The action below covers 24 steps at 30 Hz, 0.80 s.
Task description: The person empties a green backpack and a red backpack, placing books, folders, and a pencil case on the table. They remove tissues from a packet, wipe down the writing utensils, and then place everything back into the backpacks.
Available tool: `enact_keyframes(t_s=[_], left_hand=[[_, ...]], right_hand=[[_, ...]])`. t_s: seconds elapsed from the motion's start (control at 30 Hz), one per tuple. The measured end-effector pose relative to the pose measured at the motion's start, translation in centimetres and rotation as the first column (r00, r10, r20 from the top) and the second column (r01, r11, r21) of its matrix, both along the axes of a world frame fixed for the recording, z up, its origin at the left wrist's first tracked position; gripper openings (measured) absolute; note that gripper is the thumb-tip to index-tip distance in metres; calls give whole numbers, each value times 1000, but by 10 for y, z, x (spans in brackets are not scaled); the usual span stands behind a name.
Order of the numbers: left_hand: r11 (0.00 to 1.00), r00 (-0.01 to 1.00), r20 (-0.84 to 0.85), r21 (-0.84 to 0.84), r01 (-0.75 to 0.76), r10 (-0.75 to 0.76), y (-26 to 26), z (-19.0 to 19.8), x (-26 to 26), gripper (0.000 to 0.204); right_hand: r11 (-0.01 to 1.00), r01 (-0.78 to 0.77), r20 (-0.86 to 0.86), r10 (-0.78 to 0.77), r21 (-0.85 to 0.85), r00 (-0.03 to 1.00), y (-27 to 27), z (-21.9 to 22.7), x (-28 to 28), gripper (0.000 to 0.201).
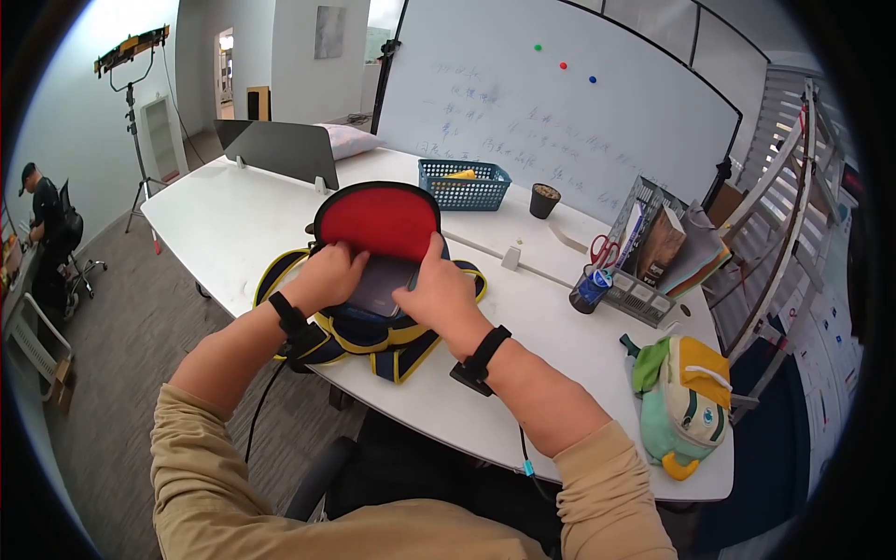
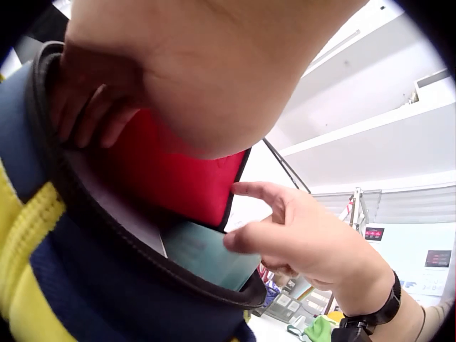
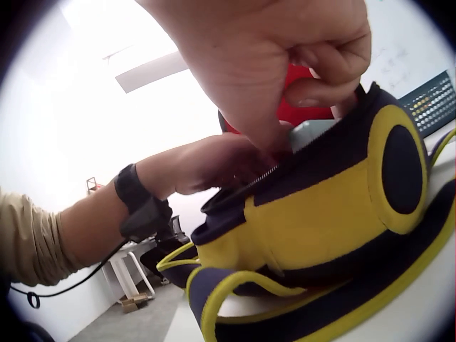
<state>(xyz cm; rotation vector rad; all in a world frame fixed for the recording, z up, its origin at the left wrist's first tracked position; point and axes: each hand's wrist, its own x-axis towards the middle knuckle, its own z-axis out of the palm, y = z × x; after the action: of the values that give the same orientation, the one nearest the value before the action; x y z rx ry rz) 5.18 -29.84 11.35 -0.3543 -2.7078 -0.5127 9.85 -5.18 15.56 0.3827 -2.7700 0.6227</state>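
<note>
A navy and yellow backpack lies on the table in front of me, its red-lined flap raised. In the left wrist view, a teal flat item and a greyish one stand inside the opening. My left hand reaches into the bag's left side, fingers bent down past the rim; what they touch is partly hidden. My right hand is at the right side, index finger extended to the flap's edge, thumb over the teal item. Its other fingers are bent, as the right wrist view shows.
Right of me sits a small green and yellow backpack. Farther back are a pen cup with scissors, a file rack, a potted plant and a blue basket. A dark panel stands at back left.
</note>
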Motion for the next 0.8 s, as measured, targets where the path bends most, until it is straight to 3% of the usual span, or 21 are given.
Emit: enact_keyframes(t_s=[0.03, 0.1, 0.17, 0.2, 0.27, 0.33, 0.4, 0.5, 0.6, 0.7, 0.8], left_hand=[[1000, 994, 106, 15, 6, -7, 0, 4, 3, 67], [996, 982, 190, -83, 21, -5, 0, 4, 2, 57], [983, 961, 276, -177, 47, 4, 2, 0, -2, 51], [900, 903, -75, -150, 409, -423, -6, -5, -9, 48], [821, 799, -196, -197, 536, -569, -17, -23, -20, 43], [806, 790, -160, -144, 575, -592, -27, -31, -31, 43], [840, 840, 5, -21, 543, -543, -37, -29, -39, 43], [934, 863, 359, 184, 307, -355, -47, -24, -47, 42], [939, 820, 472, 268, 216, -323, -52, -28, -54, 42], [918, 772, 534, 364, 158, -345, -55, -30, -60, 42], [879, 723, 573, 466, 98, -385, -56, -30, -62, 41]], right_hand=[[996, 23, -25, -25, -81, 999, 2, 6, -1, 109], [968, 57, -58, -73, -245, 996, 11, 17, 0, 94], [954, 70, -27, -81, -292, 996, 29, 24, -4, 93], [946, 78, -10, -86, -314, 996, 40, 26, -5, 92], [930, 69, 110, -31, -361, 993, 64, 34, 1, 85], [899, 104, 287, 24, -425, 958, 85, 52, 21, 84], [849, 100, 271, 53, -519, 961, 110, 46, 25, 69], [752, 87, 228, 86, -654, 970, 152, 40, 27, 48], [669, 96, 190, 69, -737, 979, 198, 32, 28, 41], [492, 189, 259, 77, -850, 963, 244, 7, 21, 32], [391, 261, 300, 41, -883, 953, 280, -25, 12, 27]])
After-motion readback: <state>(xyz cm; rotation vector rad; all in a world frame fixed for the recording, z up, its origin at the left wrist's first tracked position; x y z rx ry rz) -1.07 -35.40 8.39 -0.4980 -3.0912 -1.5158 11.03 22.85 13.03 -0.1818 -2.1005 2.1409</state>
